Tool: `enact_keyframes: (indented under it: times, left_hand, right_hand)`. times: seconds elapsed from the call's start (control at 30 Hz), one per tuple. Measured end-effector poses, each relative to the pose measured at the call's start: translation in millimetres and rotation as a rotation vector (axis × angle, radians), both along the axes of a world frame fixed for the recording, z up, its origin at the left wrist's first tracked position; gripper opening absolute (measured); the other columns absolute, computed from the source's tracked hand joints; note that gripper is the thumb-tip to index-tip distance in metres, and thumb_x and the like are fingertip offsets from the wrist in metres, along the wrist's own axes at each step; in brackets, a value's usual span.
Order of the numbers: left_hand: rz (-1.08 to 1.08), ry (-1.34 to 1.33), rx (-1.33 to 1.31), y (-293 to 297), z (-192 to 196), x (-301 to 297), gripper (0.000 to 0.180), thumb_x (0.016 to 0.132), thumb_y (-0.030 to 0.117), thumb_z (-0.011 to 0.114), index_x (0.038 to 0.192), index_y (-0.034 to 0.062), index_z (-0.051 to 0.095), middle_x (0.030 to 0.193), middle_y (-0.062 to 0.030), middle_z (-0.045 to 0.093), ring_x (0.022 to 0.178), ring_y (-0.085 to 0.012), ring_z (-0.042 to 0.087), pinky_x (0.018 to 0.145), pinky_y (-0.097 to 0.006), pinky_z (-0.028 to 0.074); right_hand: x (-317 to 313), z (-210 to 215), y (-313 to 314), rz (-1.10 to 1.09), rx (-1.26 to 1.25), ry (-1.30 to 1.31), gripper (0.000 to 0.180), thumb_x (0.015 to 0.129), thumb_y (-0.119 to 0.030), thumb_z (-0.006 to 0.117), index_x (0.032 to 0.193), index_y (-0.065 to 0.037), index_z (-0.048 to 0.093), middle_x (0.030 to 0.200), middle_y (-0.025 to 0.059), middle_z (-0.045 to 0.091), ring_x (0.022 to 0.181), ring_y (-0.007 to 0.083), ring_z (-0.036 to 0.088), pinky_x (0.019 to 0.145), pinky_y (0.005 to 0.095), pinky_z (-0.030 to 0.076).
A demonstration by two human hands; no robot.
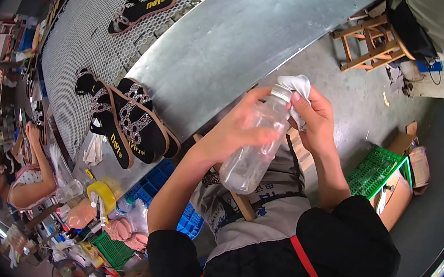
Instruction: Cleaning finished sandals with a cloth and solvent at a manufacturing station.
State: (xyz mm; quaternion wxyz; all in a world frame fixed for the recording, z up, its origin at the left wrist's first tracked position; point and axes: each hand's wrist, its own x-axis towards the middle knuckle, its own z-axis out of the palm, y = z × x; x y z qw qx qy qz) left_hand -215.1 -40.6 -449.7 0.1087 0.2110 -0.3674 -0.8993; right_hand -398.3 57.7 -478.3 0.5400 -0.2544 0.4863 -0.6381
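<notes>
My left hand point(236, 132) is wrapped round a clear plastic bottle point(247, 166), which tilts with its neck up and to the right. My right hand point(316, 119) pinches a white cloth point(296, 83) against the bottle's mouth, and part of the cloth hangs below the fingers. What liquid the bottle holds, if any, I cannot make out. Left of my hands, several black sandals point(143, 123) with jewelled straps lie together, partly on the metal table point(204, 53) and partly on the mesh belt point(87, 39).
More sandals point(143, 11) sit farther along the belt. A yellow tape roll point(102, 197) and a cloth scrap point(94, 150) lie at the table's near end, beside blue crates point(158, 183). At right stand a wooden stool point(372, 43) and a green crate point(374, 171). Another person point(33, 187) works at far left.
</notes>
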Motion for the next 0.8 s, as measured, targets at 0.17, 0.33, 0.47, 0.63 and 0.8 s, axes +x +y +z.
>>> enact_keyframes:
  times: [0.17,0.33,0.47,0.63,0.8]
  left_hand:
    - [-0.043,-0.112,0.110,-1.5,-6.0,-6.1,0.076,0.089,0.032,0.080,0.146,0.0017,0.041,0.114,-0.0137,0.063,0.086,-0.0228,0.071,0.067,-0.038,0.064]
    - [-0.045,-0.144,0.087,-0.3,-8.1,-15.3,0.069,0.092,0.032,0.078,0.144,0.0017,0.045,0.112,-0.0127,0.064,0.088,-0.0203,0.071,0.068,-0.037,0.064]
    - [-0.056,-0.172,0.051,-6.9,-8.0,-21.9,0.065,0.092,0.029,0.078,0.143,0.0016,0.047,0.116,-0.0124,0.064,0.096,-0.0194,0.069,0.070,-0.038,0.065]
    - [-0.086,-0.131,0.024,-17.9,-11.7,-26.0,0.064,0.093,0.026,0.076,0.145,0.0020,0.048,0.120,-0.0132,0.065,0.098,-0.0189,0.069,0.072,-0.038,0.065]
    - [0.186,-0.190,-0.476,-24.5,-18.8,-22.9,0.100,0.083,0.022,0.088,0.160,-0.0005,0.029,0.125,-0.0110,0.064,0.113,-0.0196,0.064,0.098,-0.034,0.052]
  right_hand:
    - [-2.2,-6.8,-1.2,0.019,0.129,-0.119,0.022,0.107,-0.021,0.059,0.121,-0.006,0.067,0.091,-0.0048,0.062,0.071,0.0031,0.052,0.055,0.0206,0.036]
    - [-12.4,-13.1,2.6,0.074,0.162,-0.146,0.020,0.108,-0.022,0.057,0.118,-0.008,0.067,0.091,-0.0059,0.062,0.074,0.0026,0.053,0.056,0.0198,0.036]
    - [-17.8,-11.6,-2.1,0.060,0.170,-0.165,0.019,0.108,-0.023,0.058,0.116,-0.008,0.066,0.090,-0.0059,0.062,0.073,0.0025,0.052,0.054,0.0195,0.035]
    - [-21.6,-12.5,-10.9,0.064,0.141,-0.128,0.021,0.108,-0.023,0.058,0.120,-0.008,0.067,0.090,-0.0055,0.062,0.073,0.0026,0.053,0.055,0.0204,0.038]
    - [-19.8,-22.7,-16.9,-0.124,0.039,0.005,0.032,0.106,-0.020,0.060,0.135,-0.007,0.064,0.092,-0.0053,0.062,0.071,0.0010,0.052,0.056,0.0200,0.040]
